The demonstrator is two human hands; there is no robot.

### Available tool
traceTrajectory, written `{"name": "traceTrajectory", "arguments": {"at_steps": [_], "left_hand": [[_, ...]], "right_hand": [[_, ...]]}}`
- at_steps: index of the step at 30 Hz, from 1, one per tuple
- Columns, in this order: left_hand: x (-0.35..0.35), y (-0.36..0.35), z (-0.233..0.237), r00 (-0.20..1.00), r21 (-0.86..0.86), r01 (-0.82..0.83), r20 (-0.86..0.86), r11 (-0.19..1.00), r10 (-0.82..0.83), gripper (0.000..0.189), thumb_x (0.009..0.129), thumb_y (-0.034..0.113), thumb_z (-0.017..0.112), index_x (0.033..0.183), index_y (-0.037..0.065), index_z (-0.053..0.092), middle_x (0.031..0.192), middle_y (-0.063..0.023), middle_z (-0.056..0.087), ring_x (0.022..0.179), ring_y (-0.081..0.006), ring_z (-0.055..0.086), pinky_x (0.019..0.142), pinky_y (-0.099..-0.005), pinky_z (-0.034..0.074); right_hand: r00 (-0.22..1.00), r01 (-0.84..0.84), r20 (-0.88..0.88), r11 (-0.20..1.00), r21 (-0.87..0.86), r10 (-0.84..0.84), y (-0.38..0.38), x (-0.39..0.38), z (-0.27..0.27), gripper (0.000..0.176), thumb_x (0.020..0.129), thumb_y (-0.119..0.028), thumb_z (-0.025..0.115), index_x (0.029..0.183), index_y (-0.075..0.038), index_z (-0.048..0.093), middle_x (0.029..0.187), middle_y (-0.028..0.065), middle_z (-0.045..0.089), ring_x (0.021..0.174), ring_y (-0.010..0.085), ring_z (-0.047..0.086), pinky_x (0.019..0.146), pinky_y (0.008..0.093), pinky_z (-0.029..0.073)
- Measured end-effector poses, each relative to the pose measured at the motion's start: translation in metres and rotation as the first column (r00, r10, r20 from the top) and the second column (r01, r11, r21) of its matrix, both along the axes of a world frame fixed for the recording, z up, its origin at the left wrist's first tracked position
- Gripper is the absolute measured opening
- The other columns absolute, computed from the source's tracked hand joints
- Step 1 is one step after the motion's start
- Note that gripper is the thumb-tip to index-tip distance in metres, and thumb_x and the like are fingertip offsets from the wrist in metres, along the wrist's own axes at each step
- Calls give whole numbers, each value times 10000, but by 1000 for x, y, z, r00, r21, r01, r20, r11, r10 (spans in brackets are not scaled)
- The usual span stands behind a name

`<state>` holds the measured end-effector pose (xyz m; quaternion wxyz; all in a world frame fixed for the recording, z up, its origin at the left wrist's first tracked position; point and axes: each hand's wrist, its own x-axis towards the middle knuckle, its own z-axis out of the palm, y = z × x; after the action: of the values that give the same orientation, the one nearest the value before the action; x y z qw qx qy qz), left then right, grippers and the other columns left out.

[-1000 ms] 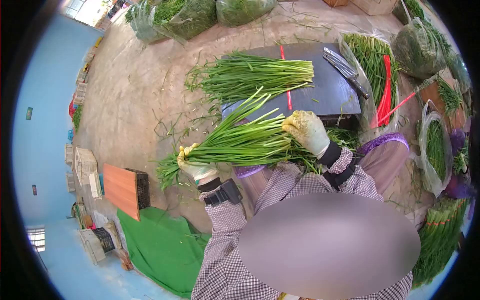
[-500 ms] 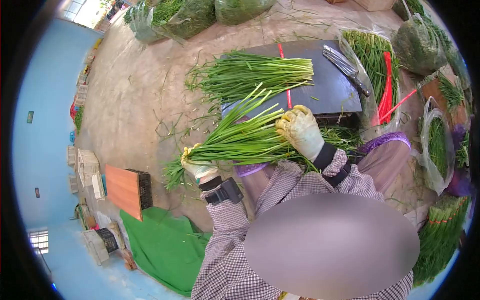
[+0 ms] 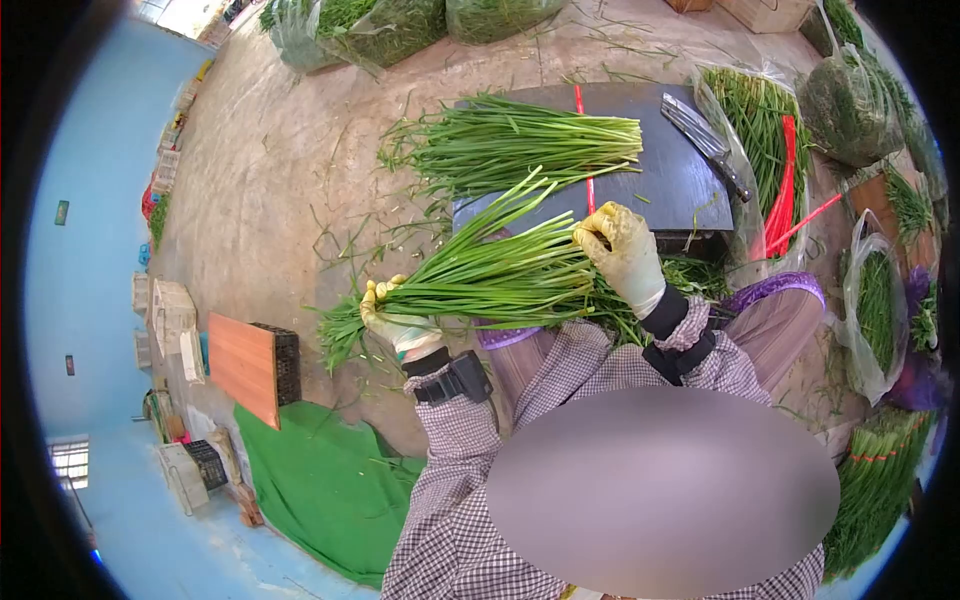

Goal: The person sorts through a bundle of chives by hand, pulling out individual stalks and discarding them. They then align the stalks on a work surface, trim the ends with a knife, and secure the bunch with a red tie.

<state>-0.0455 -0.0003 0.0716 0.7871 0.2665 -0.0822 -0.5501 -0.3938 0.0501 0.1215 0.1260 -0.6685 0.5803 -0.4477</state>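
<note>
A loose bunch of garlic chives (image 3: 490,275) lies across my lap, its leafy tips to the left and pale stem ends to the right. My gloved left hand (image 3: 395,315) is closed round the leafy end. At the stem ends, my gloved right hand (image 3: 622,255) is curled into a pinch; whatever is between its fingertips is hidden. Just beyond, a second pile of chives (image 3: 530,145) rests on a dark board (image 3: 685,190). A red strip (image 3: 590,193) runs under that pile. Knives (image 3: 705,140) lie at the board's right side.
To the right stands a clear bag of chives (image 3: 745,110) with red ties (image 3: 787,180) on it. Full bags of greens (image 3: 385,35) sit at the far side. A green cloth (image 3: 310,490) and an orange-brown board (image 3: 243,368) are at left. Tied bunches (image 3: 880,480) stand at lower right.
My right hand has lifted slightly and turned, its fingers now curled into a ring at the stem ends. My left hand keeps its hold. The whole view has shifted a little.
</note>
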Motion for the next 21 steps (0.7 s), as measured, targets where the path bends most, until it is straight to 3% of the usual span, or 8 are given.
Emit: {"name": "traceTrajectory", "arguments": {"at_steps": [6, 11, 13, 16, 18, 19, 20, 21], "left_hand": [[4, 2, -13, 999, 143, -44, 3, 989, 44, 175, 924, 210, 539, 840, 100, 647, 710, 4, 633, 721, -217, 600, 752, -369, 517], [10, 5, -26, 995, 149, -78, 76, 986, 67, 212, 918, 251, 550, 926, 88, 684, 760, 5, 664, 750, -217, 607, 755, -376, 522], [10, 5, -29, 994, 144, -84, 80, 986, 73, 222, 918, 259, 552, 951, 88, 689, 774, 4, 672, 759, -218, 610, 759, -377, 526], [14, 2, -40, 996, 126, -76, 64, 989, 69, 241, 916, 277, 541, 970, 99, 694, 802, -50, 698, 763, -248, 642, 742, -396, 547], [18, 3, -42, 996, 185, -10, 93, 983, -7, 259, 916, 292, 528, 975, 106, 698, 828, -103, 711, 759, -269, 661, 729, -415, 558], [23, 2, -46, 993, 216, 21, 106, 976, -45, 268, 915, 300, 522, 977, 110, 701, 842, -130, 717, 757, -280, 671, 722, -425, 563], [30, -1, -62, 997, 155, 51, 49, 987, -60, 295, 914, 317, 512, 982, 111, 711, 890, -193, 725, 765, -303, 692, 697, -446, 577], [36, 0, -70, 995, 140, 88, 29, 986, -92, 300, 916, 319, 510, 985, 110, 714, 894, -193, 726, 771, -304, 693, 698, -445, 580]], "right_hand": [[846, 274, -458, 960, -65, -272, 20, -15, 9, 98, 900, -207, 637, 900, -109, 634, 881, 74, 583, 914, 282, 575, 855, 444, 432], [981, 190, 30, 981, 27, -191, 61, -95, 7, 91, 977, -130, 584, 964, -42, 605, 889, 81, 598, 794, 221, 575, 745, 331, 475], [798, 185, 521, 946, 267, -303, 79, -126, 13, 153, 1026, -168, 558, 1005, -23, 601, 872, 43, 609, 761, 141, 556, 723, 284, 471], [837, 195, 451, 939, 283, -310, 106, -174, 5, 146, 1045, -159, 526, 1008, -38, 599, 870, 16, 608, 726, 133, 542, 730, 298, 487], [589, -83, 769, 927, 366, -251, 136, -228, -88, 161, 1011, -197, 574, 995, -43, 617, 881, 32, 634, 745, 185, 592, 745, 337, 507], [979, 42, 126, 770, 637, -157, 143, -218, -71, 198, 964, -250, 621, 989, -56, 648, 904, 64, 659, 800, 239, 631, 760, 370, 521], [817, 261, -540, 704, 660, 204, 150, -208, -54, 244, 917, -303, 668, 983, -69, 680, 926, 95, 683, 855, 294, 670, 774, 402, 534], [798, 261, -515, 589, 765, 314, 138, -180, -22, 314, 857, -381, 707, 1009, -107, 725, 965, 134, 690, 906, 312, 679, 776, 404, 538]]}}
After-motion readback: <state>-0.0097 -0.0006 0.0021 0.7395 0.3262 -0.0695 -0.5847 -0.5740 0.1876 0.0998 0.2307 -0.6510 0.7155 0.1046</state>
